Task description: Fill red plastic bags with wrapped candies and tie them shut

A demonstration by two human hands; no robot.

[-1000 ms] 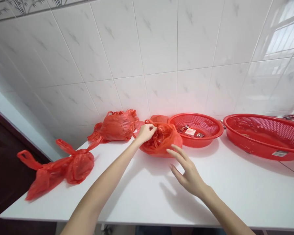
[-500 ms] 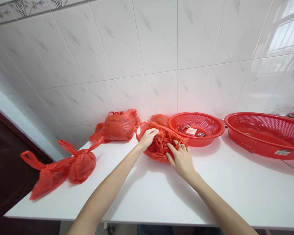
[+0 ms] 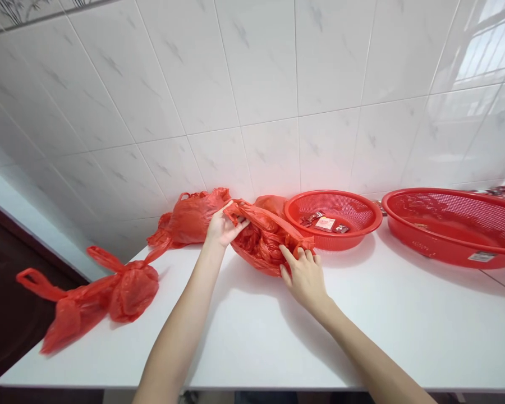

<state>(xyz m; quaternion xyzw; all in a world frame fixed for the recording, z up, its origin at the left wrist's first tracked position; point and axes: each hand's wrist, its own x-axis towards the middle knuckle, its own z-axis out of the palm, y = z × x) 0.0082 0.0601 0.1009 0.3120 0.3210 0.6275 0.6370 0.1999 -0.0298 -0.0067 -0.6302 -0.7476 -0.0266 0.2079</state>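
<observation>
A red plastic bag (image 3: 263, 238) lies open-mouthed in the middle of the white table, with crumpled red plastic showing inside it. My left hand (image 3: 224, 225) grips the bag's left rim between thumb and fingers. On the right side, my right hand (image 3: 305, 272) has its fingers closed on the bag's edge, the index finger stretched toward the opening. What lies under the crumpled plastic is hidden.
Right of the bag stands a red colander (image 3: 336, 238) holding several small packets (image 3: 325, 224). A larger red basket (image 3: 450, 241) is farther right. Another full red bag (image 3: 193, 219) leans near the tiled wall; a knotted red bag (image 3: 130, 292) lies at the table's left.
My left hand has come out of the bag's middle to its left rim, pulling that edge up and outward. My right hand stays at the right edge. The view has shifted slightly.
</observation>
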